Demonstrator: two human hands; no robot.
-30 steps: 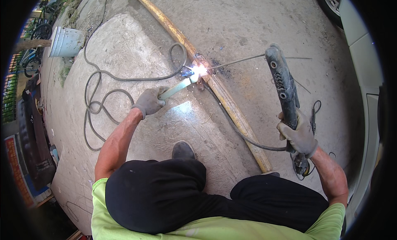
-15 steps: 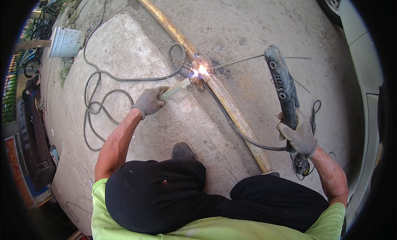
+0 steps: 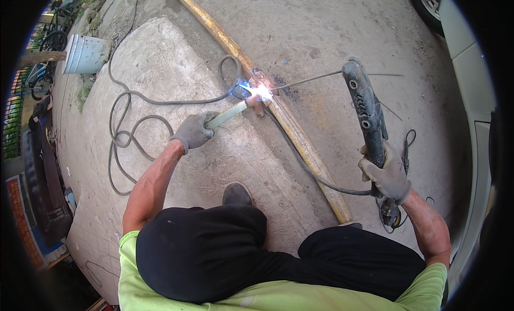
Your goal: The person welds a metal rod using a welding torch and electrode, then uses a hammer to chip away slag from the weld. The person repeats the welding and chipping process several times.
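Note:
My gloved right hand (image 3: 386, 172) is closed round the black handle of a welding electrode holder (image 3: 364, 107). From its jaw a thin welding rod (image 3: 308, 80) runs left to a bright arc (image 3: 261, 92) on a rusty yellow pipe (image 3: 297, 130). My gloved left hand (image 3: 194, 131) grips a pale flat metal bar (image 3: 227, 114), whose far end reaches the pipe beside the arc. Glare hides the exact joint. A black cable (image 3: 332, 187) leads from the holder's lower end under the pipe.
Loops of cable (image 3: 128, 137) lie on the concrete at left. A light-blue bucket (image 3: 85, 55) stands far left. An angle grinder (image 3: 391, 213) rests by my right forearm, and a pale vehicle (image 3: 471, 70) lines the right side. My shoe (image 3: 236, 194) is near the pipe.
The arc's glow has turned whiter and bluer, with blue light on its left side and fewer orange sparks. Both hands, the bar and the holder stay practically in place.

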